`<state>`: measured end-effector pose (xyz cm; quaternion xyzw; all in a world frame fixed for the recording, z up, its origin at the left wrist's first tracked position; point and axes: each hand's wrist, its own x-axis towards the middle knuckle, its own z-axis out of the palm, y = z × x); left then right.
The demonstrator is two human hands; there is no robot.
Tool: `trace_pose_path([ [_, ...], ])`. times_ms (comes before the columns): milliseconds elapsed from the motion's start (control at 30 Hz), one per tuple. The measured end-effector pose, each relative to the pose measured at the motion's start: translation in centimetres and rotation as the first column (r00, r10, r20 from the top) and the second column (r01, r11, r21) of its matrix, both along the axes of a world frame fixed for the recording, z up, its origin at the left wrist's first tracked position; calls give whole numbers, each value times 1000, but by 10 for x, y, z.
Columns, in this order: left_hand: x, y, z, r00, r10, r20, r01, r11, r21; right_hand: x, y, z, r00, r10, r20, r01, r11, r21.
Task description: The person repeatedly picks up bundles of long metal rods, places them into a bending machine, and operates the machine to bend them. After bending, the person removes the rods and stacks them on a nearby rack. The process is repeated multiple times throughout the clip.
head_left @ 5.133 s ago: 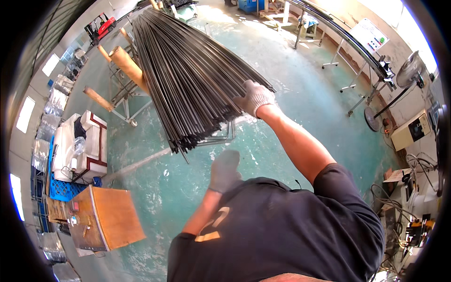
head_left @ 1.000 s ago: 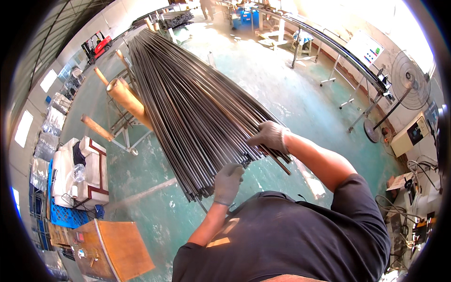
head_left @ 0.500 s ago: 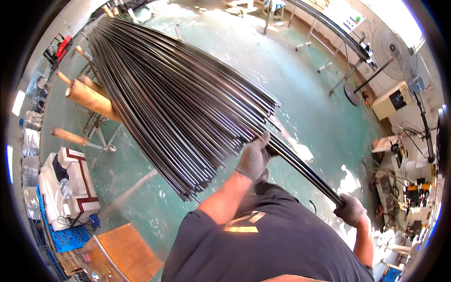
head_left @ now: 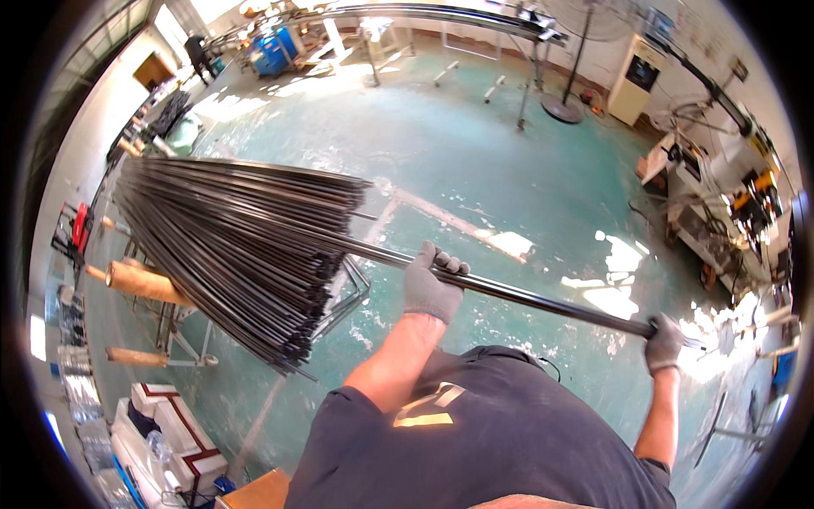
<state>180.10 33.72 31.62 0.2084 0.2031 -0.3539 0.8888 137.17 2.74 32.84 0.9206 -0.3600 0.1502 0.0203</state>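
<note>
A few long dark metal tubes (head_left: pixel 543 303) run together from the big stack out to the right, and both my gloved hands hold them. My left hand (head_left: pixel 433 280), in a grey glove, is closed round their middle stretch. Farther right, my right hand (head_left: pixel 665 344) grips them near their ends. At the left lies the large stack of similar tubes (head_left: pixel 246 254), fanned out, its near ends uneven. Where the held tubes cross the stack, I cannot tell how far back they reach.
Cardboard-brown rollers (head_left: pixel 144 282) on a wheeled metal stand (head_left: pixel 188 343) jut out left of the stack. A white padded block (head_left: pixel 170 441) lies at lower left. Machinery (head_left: pixel 729 212) lines the right side. A long rail bench (head_left: pixel 441 13) and a standing fan's base (head_left: pixel 563 109) are at the back.
My view has swung to the right and up. The held tubes have been drawn farther out from the stack, and my hands have moved rightward with them, still gripping.
</note>
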Motion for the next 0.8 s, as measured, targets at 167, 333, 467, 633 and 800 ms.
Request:
trace_pose_path([
  [167,-138,-89,10,981,-164,-103,150,980,-132,80,48,17,983,156,92,-154,988,-29],
  [333,-192,-111,4,966,-141,216,142,990,13,-62,-40,37,968,235,87,-228,970,-89],
  [467,-140,-74,22,992,86,95,-85,996,-11,-215,-149,41,997,39,66,-30,991,-128],
  [633,-146,-107,6,994,91,62,-101,977,186,-332,-225,-31,957,-256,137,278,943,-181],
  [800,-202,-217,-19,994,82,-75,-63,970,233,-144,-172,-55,978,83,191,-67,994,-89],
])
